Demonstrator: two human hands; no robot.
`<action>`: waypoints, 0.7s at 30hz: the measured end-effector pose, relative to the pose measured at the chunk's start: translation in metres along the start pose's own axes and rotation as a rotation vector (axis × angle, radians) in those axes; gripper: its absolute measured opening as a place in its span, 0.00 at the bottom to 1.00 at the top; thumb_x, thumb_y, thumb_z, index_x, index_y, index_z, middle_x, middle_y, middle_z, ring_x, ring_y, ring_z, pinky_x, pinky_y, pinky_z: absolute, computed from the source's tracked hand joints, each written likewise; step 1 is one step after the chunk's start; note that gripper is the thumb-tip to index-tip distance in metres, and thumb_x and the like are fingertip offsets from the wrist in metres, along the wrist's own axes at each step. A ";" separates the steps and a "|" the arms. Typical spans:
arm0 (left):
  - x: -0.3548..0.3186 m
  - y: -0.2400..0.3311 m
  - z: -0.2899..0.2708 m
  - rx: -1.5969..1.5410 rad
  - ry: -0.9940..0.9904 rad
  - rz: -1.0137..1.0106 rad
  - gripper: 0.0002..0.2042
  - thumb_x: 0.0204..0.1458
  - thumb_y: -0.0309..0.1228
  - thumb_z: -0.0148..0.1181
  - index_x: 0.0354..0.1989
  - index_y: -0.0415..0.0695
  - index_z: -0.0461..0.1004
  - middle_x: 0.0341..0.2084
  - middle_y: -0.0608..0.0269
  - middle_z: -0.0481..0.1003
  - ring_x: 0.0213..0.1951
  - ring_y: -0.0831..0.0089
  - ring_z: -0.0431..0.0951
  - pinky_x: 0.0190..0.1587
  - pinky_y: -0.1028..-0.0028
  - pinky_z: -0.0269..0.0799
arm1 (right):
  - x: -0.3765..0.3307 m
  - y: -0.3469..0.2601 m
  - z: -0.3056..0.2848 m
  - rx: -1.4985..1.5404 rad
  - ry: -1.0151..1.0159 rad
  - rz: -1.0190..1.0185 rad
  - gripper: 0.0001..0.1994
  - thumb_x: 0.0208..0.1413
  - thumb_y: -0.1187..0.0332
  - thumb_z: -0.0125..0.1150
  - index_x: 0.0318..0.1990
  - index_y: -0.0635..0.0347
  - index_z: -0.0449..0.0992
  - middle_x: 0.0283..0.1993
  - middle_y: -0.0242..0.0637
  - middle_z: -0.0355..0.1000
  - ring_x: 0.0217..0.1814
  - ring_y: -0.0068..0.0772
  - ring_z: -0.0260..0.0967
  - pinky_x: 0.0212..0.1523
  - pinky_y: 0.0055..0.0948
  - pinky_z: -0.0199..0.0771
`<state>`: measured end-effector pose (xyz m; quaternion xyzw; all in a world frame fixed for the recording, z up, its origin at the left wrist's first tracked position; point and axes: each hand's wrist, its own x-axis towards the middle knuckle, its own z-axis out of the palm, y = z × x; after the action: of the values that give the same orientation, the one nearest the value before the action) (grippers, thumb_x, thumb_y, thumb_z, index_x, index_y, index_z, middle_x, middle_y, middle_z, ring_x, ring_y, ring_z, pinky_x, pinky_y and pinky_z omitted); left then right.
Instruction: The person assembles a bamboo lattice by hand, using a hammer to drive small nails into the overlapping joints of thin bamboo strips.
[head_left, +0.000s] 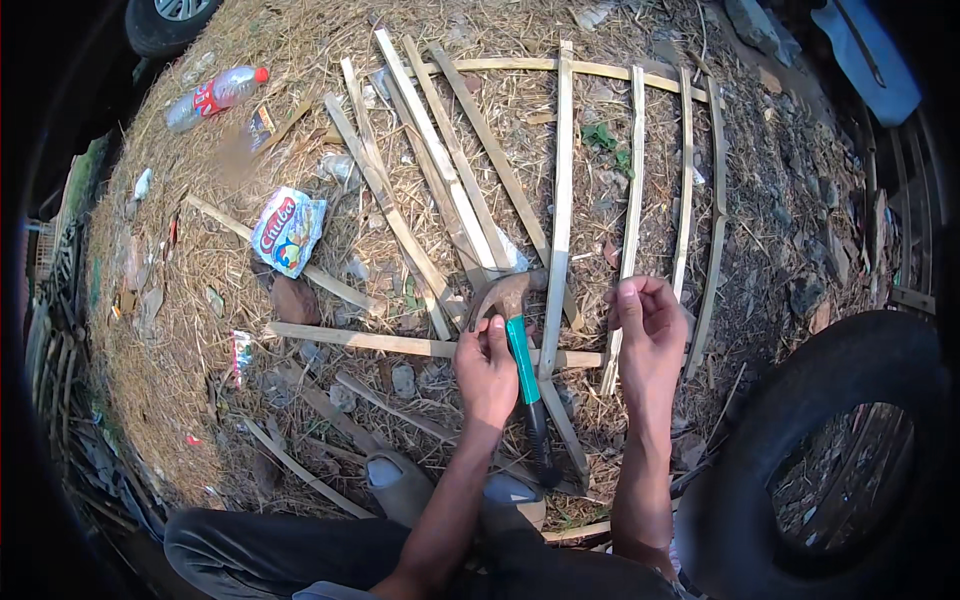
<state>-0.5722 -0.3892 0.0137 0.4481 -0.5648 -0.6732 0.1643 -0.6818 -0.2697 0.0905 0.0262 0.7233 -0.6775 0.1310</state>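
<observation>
My left hand (pixel 487 366) grips a claw hammer (pixel 521 350) by its green and black handle, just under the rusty head. My right hand (pixel 648 325) is raised beside it with fingertips pinched together on something too small to make out. Under both hands lies a frame of split bamboo slats (pixel 561 190) on straw-covered ground: several long slats run away from me, crossed by one slat (pixel 400 343) near my hands and one at the far end.
A rubber tyre (pixel 800 480) stands at the lower right. A plastic bottle (pixel 215 95) and a snack wrapper (pixel 288 230) lie at the left among loose slats and stones. My grey shoes (pixel 400 485) rest near the frame.
</observation>
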 end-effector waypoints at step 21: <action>-0.012 0.002 0.036 -0.378 0.036 0.111 0.11 0.74 0.37 0.49 0.47 0.41 0.64 0.34 0.47 0.83 0.25 0.73 0.80 0.24 0.75 0.77 | -0.070 0.092 0.034 -0.363 0.087 -0.093 0.04 0.58 0.80 0.68 0.40 0.69 0.81 0.43 0.52 0.79 0.34 0.39 0.80 0.37 0.36 0.80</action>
<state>-0.5947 -0.3593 0.0187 0.3897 -0.4491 -0.7490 0.2924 -0.5893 -0.2855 0.0153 -0.0020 0.8389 -0.5396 0.0706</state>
